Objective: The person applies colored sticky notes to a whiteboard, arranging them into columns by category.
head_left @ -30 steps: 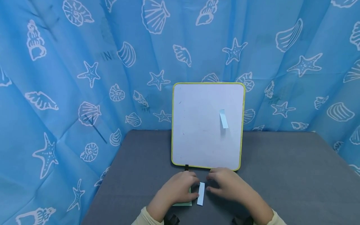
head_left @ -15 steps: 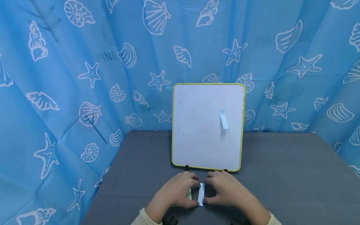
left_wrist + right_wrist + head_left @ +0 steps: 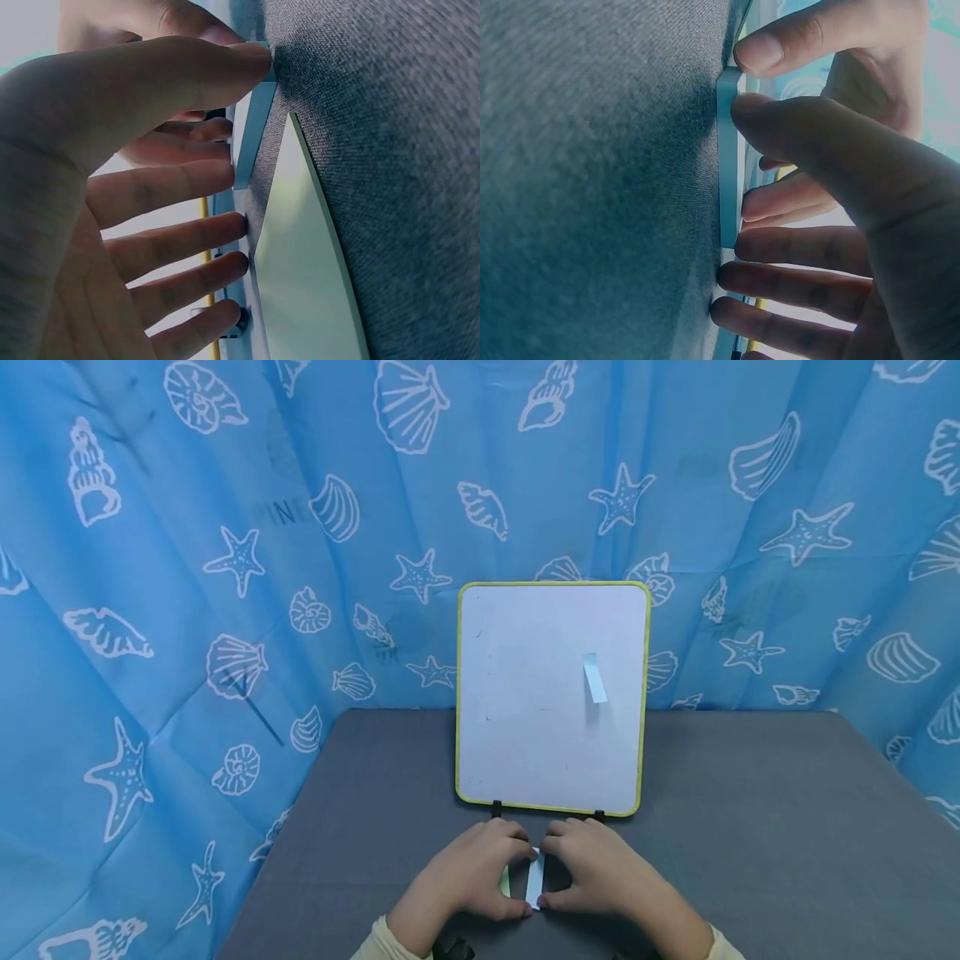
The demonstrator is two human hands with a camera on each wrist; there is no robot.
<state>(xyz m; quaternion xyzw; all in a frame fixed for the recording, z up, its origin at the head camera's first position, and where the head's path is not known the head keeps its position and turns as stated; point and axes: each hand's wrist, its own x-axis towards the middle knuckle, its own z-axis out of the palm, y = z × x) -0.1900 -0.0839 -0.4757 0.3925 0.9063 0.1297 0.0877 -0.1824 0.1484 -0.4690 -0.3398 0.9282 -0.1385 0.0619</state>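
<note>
A narrow light-blue pad of sticky notes (image 3: 535, 881) lies on the grey table between both hands. My left hand (image 3: 480, 870) has its thumb at the pad's near end and its index fingertip by the far end, holding it from the left. From the right side, my right hand (image 3: 600, 867) does the same, its thumb (image 3: 757, 120) against the upper face. Both thumbs sit close together in the wrist views. The other fingers reach forward, spread a little. A pale-green pad (image 3: 307, 262) lies flat beneath the left palm, mostly hidden in the head view.
Just beyond the hands a whiteboard (image 3: 540, 735) with a yellow rim stands propped up. One light-blue paper strip (image 3: 595, 681) sticks to its right half. Small black feet (image 3: 497, 808) hold its lower edge. A blue curtain (image 3: 420, 510) with shell prints hangs behind the table.
My right hand has come left to the blue pad, bringing its thumb to the near end. My left thumb has shifted slightly toward that end too. The board and its strip stay put.
</note>
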